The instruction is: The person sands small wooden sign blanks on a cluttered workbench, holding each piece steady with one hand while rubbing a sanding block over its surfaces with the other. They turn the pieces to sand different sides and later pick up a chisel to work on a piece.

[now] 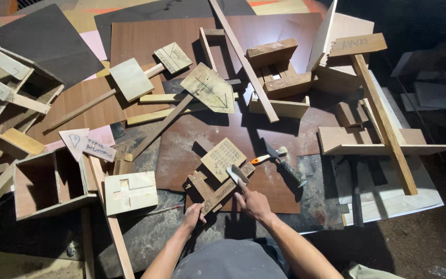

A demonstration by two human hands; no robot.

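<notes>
My left hand [194,214] grips the near end of a small wooden assembly [216,181] made of short slats with a square plywood tile on top, lying on a brown board [264,139]. In my right hand [253,201] is a small pale block [234,173], likely sandpaper or a sanding block, pressed against the assembly's right side. Just right of it lie an orange-handled brush [267,156] and a dark-handled tool [287,168].
Wood scraps crowd the bench: an open box [47,186] at left, a slotted pale plate [130,192], arrow-shaped signs [210,89], a long strip [243,59], block stacks [277,70], and a cross-shaped frame [383,129] at right. Dark floor lies beyond the right edge.
</notes>
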